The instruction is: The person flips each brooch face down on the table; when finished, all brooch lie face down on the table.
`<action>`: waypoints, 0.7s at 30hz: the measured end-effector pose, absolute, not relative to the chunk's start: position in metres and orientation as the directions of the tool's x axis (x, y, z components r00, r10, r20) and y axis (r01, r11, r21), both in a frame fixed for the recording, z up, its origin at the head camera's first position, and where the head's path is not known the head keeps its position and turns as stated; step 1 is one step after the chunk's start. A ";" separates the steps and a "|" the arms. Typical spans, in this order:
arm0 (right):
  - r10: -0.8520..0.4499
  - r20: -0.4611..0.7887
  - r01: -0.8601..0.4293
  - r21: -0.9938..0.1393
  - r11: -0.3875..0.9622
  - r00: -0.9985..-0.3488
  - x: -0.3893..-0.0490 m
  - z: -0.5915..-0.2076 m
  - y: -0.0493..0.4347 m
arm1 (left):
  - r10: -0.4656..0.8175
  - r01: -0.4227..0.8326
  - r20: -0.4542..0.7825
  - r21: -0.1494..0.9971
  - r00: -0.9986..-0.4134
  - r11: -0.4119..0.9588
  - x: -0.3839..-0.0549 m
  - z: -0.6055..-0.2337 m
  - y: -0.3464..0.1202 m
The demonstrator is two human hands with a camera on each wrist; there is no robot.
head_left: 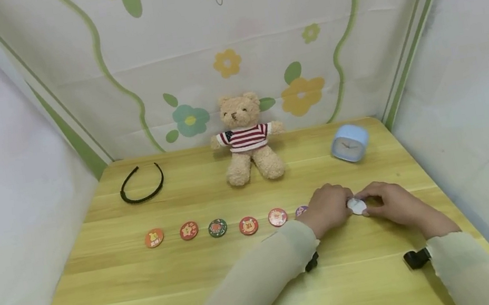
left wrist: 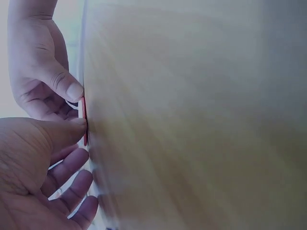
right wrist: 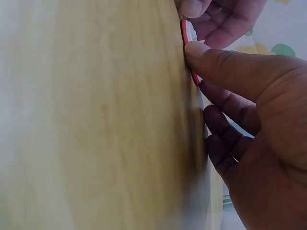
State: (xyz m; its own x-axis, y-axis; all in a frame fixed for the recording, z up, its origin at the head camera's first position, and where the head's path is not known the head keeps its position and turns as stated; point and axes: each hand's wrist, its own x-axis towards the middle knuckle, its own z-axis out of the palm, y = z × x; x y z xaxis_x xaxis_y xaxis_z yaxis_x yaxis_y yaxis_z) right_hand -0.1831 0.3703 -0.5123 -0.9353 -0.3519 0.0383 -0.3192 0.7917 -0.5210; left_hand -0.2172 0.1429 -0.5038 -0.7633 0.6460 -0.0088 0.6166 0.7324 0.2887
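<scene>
Both hands are at a round badge (head_left: 356,205) on the right part of the table, its pale back facing up. A red rim shows on the badge (left wrist: 85,120) in the left wrist view and on the badge (right wrist: 190,36) in the right wrist view. My left hand (head_left: 330,208) pinches its left side, thumb at the near edge. My right hand (head_left: 391,202) pinches the right side between thumb and index finger; its other fingers are loosely bent. Left of the hands, a purple badge (head_left: 300,211) is partly hidden by the left hand.
Several badges lie in a row to the left, from an orange badge (head_left: 154,237) to a pink badge (head_left: 277,217). Behind are a black headband (head_left: 143,199), a teddy bear (head_left: 247,138) against the back cloth, and a blue clock (head_left: 350,143). White cloth walls flank the wooden table (head_left: 152,295).
</scene>
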 end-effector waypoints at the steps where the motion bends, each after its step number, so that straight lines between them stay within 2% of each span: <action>1: -0.355 0.036 -0.320 -0.523 0.790 -0.934 -0.183 -0.512 0.370 | 0.650 0.619 -0.008 0.295 -0.760 0.727 -0.219 -0.505 0.141; 11: -0.325 -0.015 -0.267 -0.533 0.803 -0.946 -0.185 -0.512 0.366 | 0.686 0.607 -0.043 0.427 -0.727 0.670 -0.227 -0.494 0.078; 14: -0.312 -0.027 -0.249 -0.537 0.806 -0.950 -0.185 -0.513 0.369 | 0.692 0.609 -0.051 0.429 -0.721 0.667 -0.227 -0.491 0.055; 21: -0.313 -0.030 -0.249 -0.537 0.806 -0.949 -0.184 -0.514 0.373 | 0.663 0.599 -0.058 0.375 -0.746 0.707 -0.221 -0.494 0.020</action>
State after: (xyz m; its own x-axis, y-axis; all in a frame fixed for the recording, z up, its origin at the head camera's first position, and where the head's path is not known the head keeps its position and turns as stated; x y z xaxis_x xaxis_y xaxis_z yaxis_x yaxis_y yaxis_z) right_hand -0.1842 0.3727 -0.5144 -0.9494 -0.3127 -0.0300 -0.2486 0.8062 -0.5369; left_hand -0.2208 0.0195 -0.4936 -0.7462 0.6632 -0.0577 0.5994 0.7071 0.3752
